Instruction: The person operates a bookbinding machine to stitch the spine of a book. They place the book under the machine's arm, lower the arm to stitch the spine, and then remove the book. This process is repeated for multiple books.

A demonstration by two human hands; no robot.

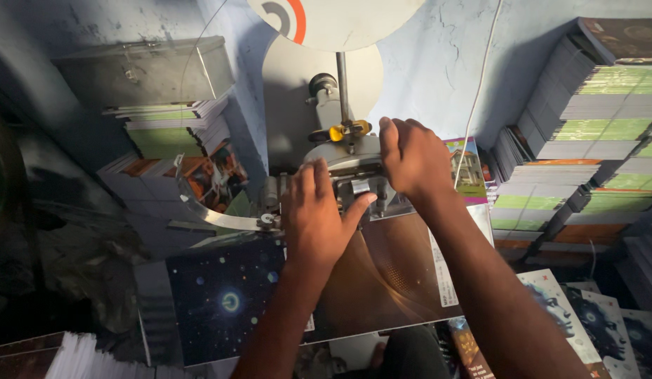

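The glossy cover sheet (298, 295) is lying at lower centre of the frame under the grey stitching machine (343, 158). The left hand (315, 217) is pressing it, fingers together. The right hand (410, 158) is curling over the machine head. Stacked booklets (592, 133) are crowding the right edge.

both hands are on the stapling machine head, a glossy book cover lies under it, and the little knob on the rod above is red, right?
Not quite. In the head view the knob on the rod is yellow, not red. The rest holds: the left hand and right hand are on the machine head, and a glossy cover lies under it.
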